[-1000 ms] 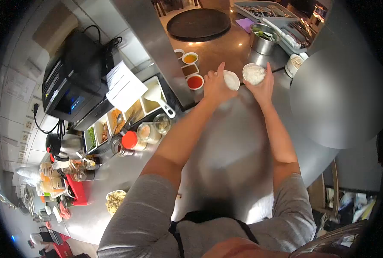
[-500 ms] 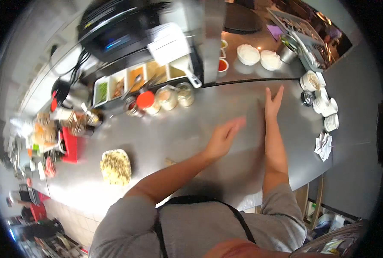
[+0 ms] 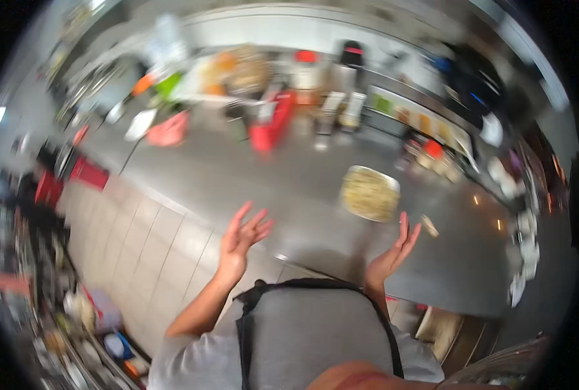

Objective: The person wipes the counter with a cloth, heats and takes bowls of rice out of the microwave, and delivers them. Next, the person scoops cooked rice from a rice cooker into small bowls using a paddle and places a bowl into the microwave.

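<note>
Fingers spread and holding nothing, my left hand (image 3: 242, 239) is raised over the counter's front edge. My right hand (image 3: 393, 255) also has nothing in it and its fingers are stretched out. Just beyond its fingertips stands a white dish (image 3: 397, 186) heaped with pale yellow shredded or chopped food (image 3: 367, 194); hand and dish look apart. A small pale object (image 3: 430, 226), too blurred to name, lies on the steel counter (image 3: 289, 201) to the right of that hand.
Along the back are a red holder (image 3: 273, 123), a jar with a red lid (image 3: 307, 71), dispenser-like containers (image 3: 341, 112) and a row of ingredient trays (image 3: 426, 123). A pink cloth (image 3: 168, 129) lies at the left. Tiled floor (image 3: 172, 240) borders the counter's front left.
My view has swung to the left, so the dish now appears right of centre. Both hands have drawn back toward my body and spread apart. Nothing was picked up.
</note>
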Available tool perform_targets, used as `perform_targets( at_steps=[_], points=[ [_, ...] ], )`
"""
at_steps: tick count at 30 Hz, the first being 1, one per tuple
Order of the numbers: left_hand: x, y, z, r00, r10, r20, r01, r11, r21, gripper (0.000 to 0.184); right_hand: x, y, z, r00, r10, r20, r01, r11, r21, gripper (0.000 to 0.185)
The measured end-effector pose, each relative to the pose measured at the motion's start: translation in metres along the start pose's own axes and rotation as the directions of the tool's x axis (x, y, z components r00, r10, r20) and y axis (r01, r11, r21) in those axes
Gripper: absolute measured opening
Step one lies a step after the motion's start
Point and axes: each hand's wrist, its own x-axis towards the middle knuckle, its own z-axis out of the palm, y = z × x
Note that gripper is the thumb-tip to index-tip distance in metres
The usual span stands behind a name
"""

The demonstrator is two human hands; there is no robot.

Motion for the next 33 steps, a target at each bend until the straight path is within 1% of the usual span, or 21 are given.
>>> perform_targets(
  at_steps=[1,2,3,5,7,8,10,11,12,13,15,16,18,19,21,23,25,26,28,31,33],
  points=[
    [-0.006,0.010,-0.033,1.000,-0.016,-0.005,0.015,0.999,-0.047,0.055,-0.018,-0.023,0.040,0.989,-0.111,0.095,0.110,0.994,0.015,0.059],
    [-0.011,0.016,-0.063,1.000,-0.030,-0.007,0.029,0.994,-0.104,0.054,-0.033,-0.048,0.077,0.948,-0.175,0.268,0.161,0.984,0.071,0.064],
    [-0.016,0.021,-0.085,0.997,-0.070,0.017,0.072,0.977,-0.200,0.053,-0.049,-0.063,0.102,0.861,-0.255,0.440,0.235,0.967,0.101,0.063],
    [-0.027,0.051,-0.118,0.985,-0.166,0.054,0.174,0.927,-0.332,0.055,-0.084,-0.089,0.168,0.615,-0.414,0.671,0.359,0.905,0.229,0.063],
    [-0.040,0.060,-0.163,0.952,-0.175,0.253,0.287,0.801,-0.525,0.070,-0.133,-0.094,0.242,0.307,-0.586,0.750,0.539,0.757,0.370,0.062],
    [-0.050,0.067,-0.196,0.963,-0.172,0.206,0.252,0.845,-0.471,0.075,-0.155,-0.095,0.279,0.142,-0.635,0.759,0.621,0.655,0.432,0.062],
    [-0.064,0.081,-0.255,0.982,-0.147,0.121,0.180,0.924,-0.338,0.085,-0.187,-0.102,0.336,0.051,-0.592,0.805,0.638,0.639,0.430,0.064],
    [-0.071,0.088,-0.286,0.992,-0.124,0.031,0.127,0.934,-0.334,0.085,-0.201,-0.108,0.363,0.005,-0.569,0.822,0.648,0.628,0.431,0.064],
    [-0.077,0.095,-0.318,0.994,-0.096,-0.060,0.072,0.944,-0.322,0.086,-0.211,-0.115,0.388,0.017,-0.461,0.887,0.567,0.735,0.371,0.064],
    [-0.085,0.100,-0.353,0.986,-0.069,-0.153,0.020,0.952,-0.304,0.087,-0.221,-0.113,0.416,0.044,-0.454,0.890,0.533,0.764,0.363,0.064],
    [-0.108,0.094,-0.441,0.923,-0.057,-0.382,0.037,0.997,-0.061,0.088,-0.243,-0.092,0.473,0.100,-0.422,0.901,0.444,0.829,0.340,0.064],
    [-0.124,0.087,-0.488,0.859,-0.051,-0.509,0.096,0.993,0.062,0.087,-0.251,-0.079,0.503,0.083,-0.434,0.897,0.475,0.808,0.347,0.061],
    [-0.188,0.032,-0.598,0.637,-0.113,-0.762,0.294,0.950,0.106,0.081,-0.260,-0.084,0.567,0.057,-0.429,0.902,0.489,0.799,0.349,0.057],
    [-0.240,-0.007,-0.650,0.484,-0.149,-0.862,0.368,0.929,0.046,0.076,-0.264,-0.085,0.597,0.034,-0.427,0.904,0.505,0.788,0.354,0.054],
    [-0.364,-0.079,-0.716,0.149,-0.200,-0.968,0.450,0.886,-0.114,0.070,-0.281,-0.085,0.664,0.057,-0.456,0.888,0.428,0.815,0.391,0.041],
    [-0.478,-0.115,-0.709,-0.264,-0.302,-0.916,0.436,0.810,-0.393,0.067,-0.293,-0.098,0.740,0.100,-0.493,0.864,0.314,0.840,0.443,0.031],
    [-0.532,-0.111,-0.666,-0.540,-0.402,-0.739,0.266,0.752,-0.603,0.065,-0.309,-0.116,0.800,0.130,-0.506,0.853,0.151,0.860,0.487,0.025],
    [-0.546,-0.109,-0.646,-0.625,-0.435,-0.648,0.164,0.738,-0.654,0.063,-0.317,-0.124,0.830,0.117,-0.486,0.866,0.119,0.873,0.473,0.023],
    [-0.545,-0.099,-0.614,-0.710,-0.510,-0.486,-0.025,0.708,-0.706,0.061,-0.333,-0.139,0.891,0.078,-0.441,0.894,0.062,0.897,0.437,0.024],
    [-0.521,-0.107,-0.599,-0.736,-0.593,-0.326,-0.230,0.672,-0.704,0.059,-0.380,-0.158,0.986,0.037,-0.510,0.860,-0.024,0.859,0.511,0.027],
    [-0.496,-0.123,-0.610,-0.722,-0.640,-0.264,-0.337,0.658,-0.674,0.057,-0.411,-0.183,1.057,-0.093,-0.646,0.758,0.001,0.761,0.649,0.019]
  ],
)
